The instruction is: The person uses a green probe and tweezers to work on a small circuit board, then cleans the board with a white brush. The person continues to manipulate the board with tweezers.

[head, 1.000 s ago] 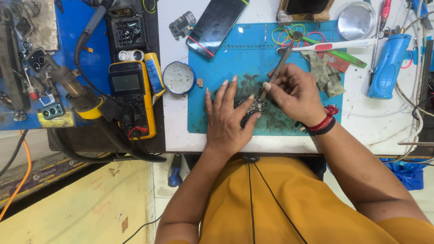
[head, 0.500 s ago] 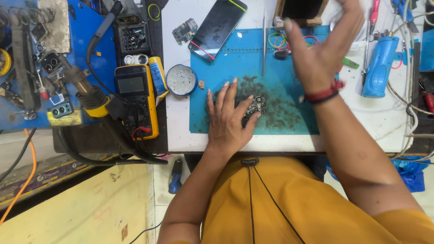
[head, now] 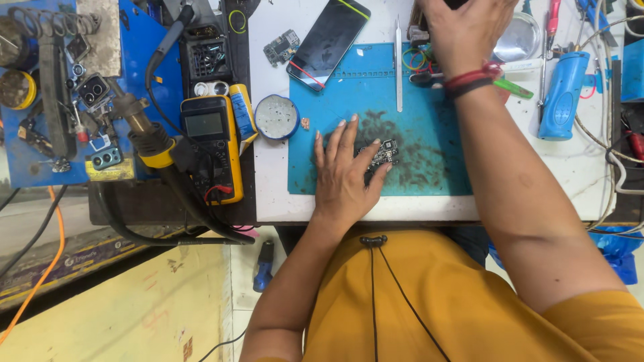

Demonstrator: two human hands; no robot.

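Observation:
My left hand lies flat on the blue work mat, with fingers and thumb pinning a small dark circuit board. My right hand reaches to the far edge of the bench, fingers curled down over dark items that the frame's top edge cuts off. What it touches is hidden. A red and a black band circle its wrist. Metal tweezers lie loose on the mat, left of that hand. A dark phone lies tilted at the mat's far left corner.
A yellow multimeter, a round tin and a soldering iron sit left of the mat. A blue tool, cables and a metal dish are at the right. A blue rack holds parts at the far left.
My right hand left the circuit board, laid the tweezers on the mat and moved to the bench's far edge. My left hand stayed on the board.

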